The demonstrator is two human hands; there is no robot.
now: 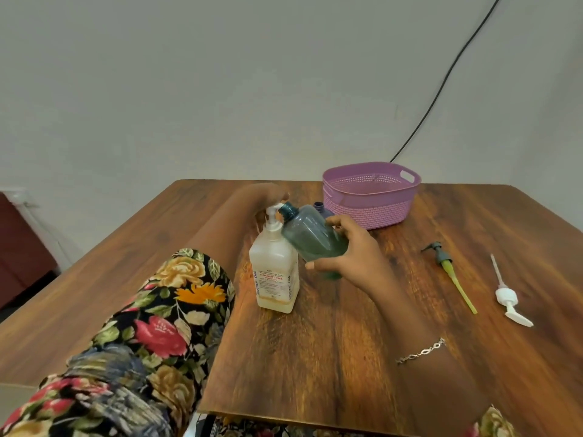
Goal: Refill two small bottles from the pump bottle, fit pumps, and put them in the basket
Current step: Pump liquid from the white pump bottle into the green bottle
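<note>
While our right hand (347, 247) grips the tilted green bottle (310, 236) at the pump bottle (274, 272), our left hand (268, 197) covers its plunger, grip unclear; seemingly filling, steady presses next.

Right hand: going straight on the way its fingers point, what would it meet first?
The right hand would probably meet the translucent white pump bottle, beside the tinted green bottle it grips; depth unclear.

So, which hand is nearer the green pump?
Right. The right hand grips a small bottle left of the green pump; the left hand is farther left, atop the pump bottle.
</note>
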